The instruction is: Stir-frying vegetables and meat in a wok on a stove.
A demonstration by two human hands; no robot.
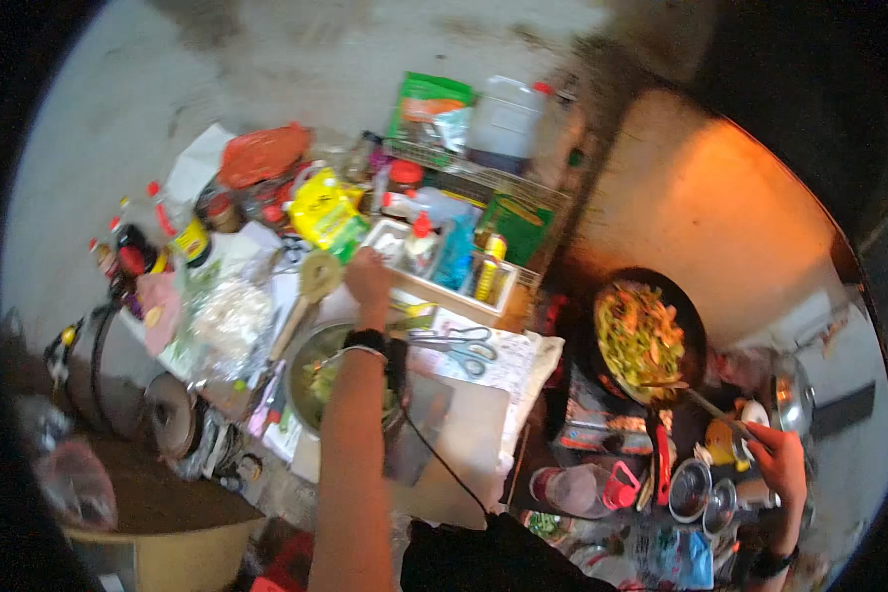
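Observation:
My left hand point(368, 280) reaches to the left end of a white seasoning box point(444, 294); I cannot tell whether anything is between its fingers. In the box stand a bottle with a red cap point(420, 248), a blue bag point(455, 255) and a yellow tube point(490, 270). Below my left forearm, which partly hides it, is a metal bowl point(294, 381) with pale green food. At the right, my right hand point(779, 457) grips the handle of a spatula point(714, 411). Its head touches sliced vegetables point(640, 340) in a black frying pan point(697, 318).
Blue-handled scissors point(473, 354) lie on a printed cloth beside a cutting board point(481, 414). The pan's red handle point(662, 462) points towards me, near a plastic jug point(573, 488). Sauce bottles point(185, 233) and a yellow pouch point(325, 211) crowd the back left.

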